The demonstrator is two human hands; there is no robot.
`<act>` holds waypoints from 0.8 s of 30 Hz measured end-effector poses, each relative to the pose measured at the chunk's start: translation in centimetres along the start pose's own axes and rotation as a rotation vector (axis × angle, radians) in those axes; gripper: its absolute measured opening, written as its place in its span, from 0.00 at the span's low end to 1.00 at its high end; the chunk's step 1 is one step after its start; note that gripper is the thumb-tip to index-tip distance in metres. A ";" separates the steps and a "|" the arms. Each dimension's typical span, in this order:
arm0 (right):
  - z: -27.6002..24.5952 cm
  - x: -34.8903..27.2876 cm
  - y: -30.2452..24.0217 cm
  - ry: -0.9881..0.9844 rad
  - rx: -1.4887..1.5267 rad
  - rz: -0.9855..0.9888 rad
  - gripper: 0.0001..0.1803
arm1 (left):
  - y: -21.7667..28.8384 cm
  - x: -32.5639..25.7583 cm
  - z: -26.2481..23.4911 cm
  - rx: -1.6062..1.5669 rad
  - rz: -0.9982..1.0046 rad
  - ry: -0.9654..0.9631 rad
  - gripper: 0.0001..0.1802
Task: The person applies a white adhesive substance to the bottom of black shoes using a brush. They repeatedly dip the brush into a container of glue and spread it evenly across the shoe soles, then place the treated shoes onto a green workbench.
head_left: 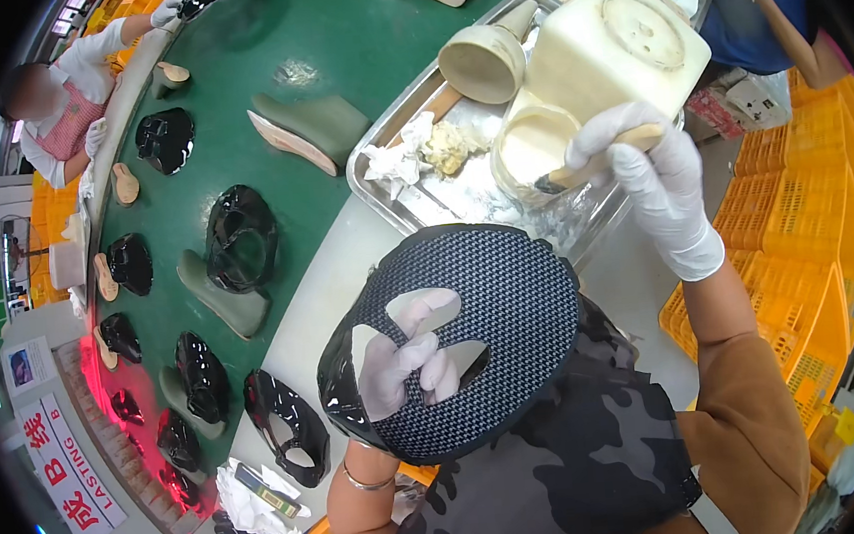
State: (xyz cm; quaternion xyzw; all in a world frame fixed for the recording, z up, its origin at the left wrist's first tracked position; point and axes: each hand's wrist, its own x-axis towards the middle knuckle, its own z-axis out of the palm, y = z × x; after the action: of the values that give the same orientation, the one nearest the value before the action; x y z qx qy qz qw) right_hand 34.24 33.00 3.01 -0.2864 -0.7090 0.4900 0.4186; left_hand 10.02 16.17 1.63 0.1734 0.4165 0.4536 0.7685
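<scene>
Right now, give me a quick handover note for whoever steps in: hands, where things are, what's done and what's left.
Left hand: gloved, fingers poking through the opening of a black patterned shoe upper, holding it up, inner side facing the camera.
Right hand: gloved, gripping a wooden-handled brush, bristles at the mouth of a round pot of whitish paste.
The pot sits in a metal tray beside a square cream jug.
Done: upper picked up, brush at the pot.
Left, as far as I can judge: no paste visible on the upper yet.

White glove on each hand [652, 174], orange-brown sleeves, camouflage apron, thin bracelet [362, 481] at left wrist
</scene>
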 end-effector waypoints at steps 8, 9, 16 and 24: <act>1.6 2.3 -1.2 -0.103 0.254 -0.281 0.06 | 0.3 1.3 0.2 -0.084 -0.121 -0.073 0.24; 1.9 2.6 -1.5 -0.139 0.251 -0.242 0.09 | 0.3 1.3 0.2 -0.087 -0.139 -0.077 0.24; 4.0 4.0 -2.9 -0.300 -0.039 -0.441 0.11 | -0.6 0.8 1.2 -0.165 -0.177 0.022 0.21; 2.3 2.4 -0.5 -0.214 -0.245 -0.408 0.07 | 0.2 1.1 0.9 -0.165 -0.151 -0.004 0.21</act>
State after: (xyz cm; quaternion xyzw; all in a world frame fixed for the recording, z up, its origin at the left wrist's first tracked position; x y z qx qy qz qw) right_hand 31.05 33.77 3.85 -0.1324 -0.8464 0.3333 0.3937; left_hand 10.90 17.26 1.79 0.0786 0.3879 0.4267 0.8132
